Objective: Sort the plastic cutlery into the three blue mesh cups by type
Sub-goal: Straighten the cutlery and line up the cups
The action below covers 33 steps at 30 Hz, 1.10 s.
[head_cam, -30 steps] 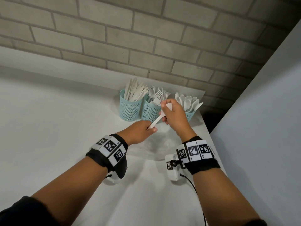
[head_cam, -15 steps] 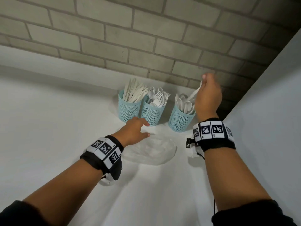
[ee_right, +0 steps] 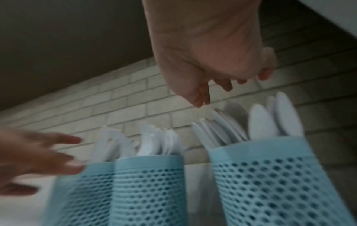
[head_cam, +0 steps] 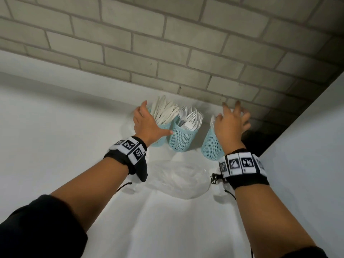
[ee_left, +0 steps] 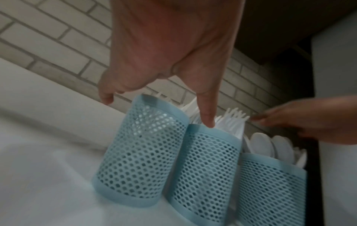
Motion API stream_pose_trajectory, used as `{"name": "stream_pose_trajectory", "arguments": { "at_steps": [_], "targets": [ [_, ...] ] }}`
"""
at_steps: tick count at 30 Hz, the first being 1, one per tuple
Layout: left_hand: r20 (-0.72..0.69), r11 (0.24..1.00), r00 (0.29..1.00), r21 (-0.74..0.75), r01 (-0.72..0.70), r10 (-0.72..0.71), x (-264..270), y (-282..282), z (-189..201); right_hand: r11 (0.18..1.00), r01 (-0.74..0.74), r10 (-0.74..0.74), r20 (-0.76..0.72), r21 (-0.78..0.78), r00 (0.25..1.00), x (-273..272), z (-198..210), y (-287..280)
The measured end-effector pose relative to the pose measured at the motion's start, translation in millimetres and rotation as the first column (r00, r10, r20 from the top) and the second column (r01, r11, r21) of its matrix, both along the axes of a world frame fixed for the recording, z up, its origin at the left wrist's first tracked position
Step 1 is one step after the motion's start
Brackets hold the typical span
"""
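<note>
Standing surface: a white tabletop (head_cam: 55, 146) under all three blue mesh cups, running back to a low white ledge.
Back wall: pale grey brick wall (head_cam: 167, 43) in staggered courses, darker toward the right corner.
Right side: a plain white panel (head_cam: 307, 146), with a dark gap between it and the bricks.
Near the cups: a crumpled clear plastic bag (head_cam: 178, 179) on the tabletop.
Left cup (ee_left: 139, 152): holds knives (head_cam: 163, 110); touches the middle cup.
Middle cup (head_cam: 183, 136): holds forks (head_cam: 191, 118).
Right cup (head_cam: 212, 144): holds spoons (ee_right: 270, 120); stands a little apart.
Left hand (head_cam: 147, 123): fingers spread around the left cup, thumb toward the middle cup's rim, holding nothing.
Right hand (head_cam: 230, 125): fingers spread above the spoons, empty.
</note>
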<state>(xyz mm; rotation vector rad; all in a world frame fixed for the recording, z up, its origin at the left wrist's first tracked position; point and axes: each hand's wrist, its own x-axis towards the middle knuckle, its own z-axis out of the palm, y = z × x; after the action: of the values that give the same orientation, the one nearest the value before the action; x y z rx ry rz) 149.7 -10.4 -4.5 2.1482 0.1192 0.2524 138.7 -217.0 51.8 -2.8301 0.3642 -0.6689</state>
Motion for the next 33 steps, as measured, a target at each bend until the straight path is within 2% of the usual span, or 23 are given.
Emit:
{"name": "stream_pose_trajectory", "arguments": {
  "at_steps": [2,3,5,7,9,14,17,20,24,26,28,30,33],
  "targets": [
    [-0.015,0.998,0.999,-0.056,0.029,-0.03,11,5,-2,0.967,-0.245,0.228,0.185,0.074,0.956,-14,1,24],
    [-0.022,0.996,0.999,-0.082,0.043,-0.045,15,7,-3,0.912,-0.374,0.342,0.19,0.168,0.92,-21,-1,39],
    [-0.035,0.987,0.998,-0.15,0.053,-0.058,23,10,-9,0.797,-0.485,0.496,0.066,0.36,0.866,-33,-12,68],
    [-0.014,0.966,0.995,-0.24,0.092,-0.098,26,12,-15,0.754,-0.482,0.562,-0.057,0.446,0.825,-33,-29,88],
    [0.022,0.939,0.988,-0.307,0.154,-0.155,28,16,-22,0.767,-0.461,0.556,-0.104,0.447,0.824,-28,-42,101],
    [0.057,0.919,0.978,-0.335,0.208,-0.201,34,23,-31,0.759,-0.401,0.509,-0.083,0.514,0.857,-14,-59,126],
    [0.149,0.894,0.962,-0.357,0.269,-0.229,35,26,-29,0.777,-0.363,0.464,-0.078,0.515,0.882,-6,-59,140],
    [0.103,0.89,0.963,-0.366,0.271,-0.251,33,28,-25,0.823,-0.329,0.415,-0.095,0.463,0.905,2,-49,152],
    [0.043,0.901,0.972,-0.367,0.231,-0.232,44,30,-49,0.868,-0.273,0.354,-0.13,0.415,0.926,18,-39,162],
    [0.009,0.89,0.972,-0.4,0.218,-0.234,47,30,-51,0.858,-0.274,0.347,-0.099,0.434,0.933,26,-38,167],
    [-0.028,0.887,0.97,-0.412,0.209,-0.241,47,31,-49,0.817,-0.303,0.337,0.02,0.491,0.941,31,-40,170],
    [-0.003,0.884,0.97,-0.411,0.221,-0.243,54,33,-56,0.779,-0.328,0.315,0.119,0.535,0.941,34,-43,169],
    [0.013,0.893,0.956,-0.355,0.277,-0.292,52,35,-54,0.74,-0.305,0.32,0.085,0.6,0.944,44,-45,168]
  ]
}}
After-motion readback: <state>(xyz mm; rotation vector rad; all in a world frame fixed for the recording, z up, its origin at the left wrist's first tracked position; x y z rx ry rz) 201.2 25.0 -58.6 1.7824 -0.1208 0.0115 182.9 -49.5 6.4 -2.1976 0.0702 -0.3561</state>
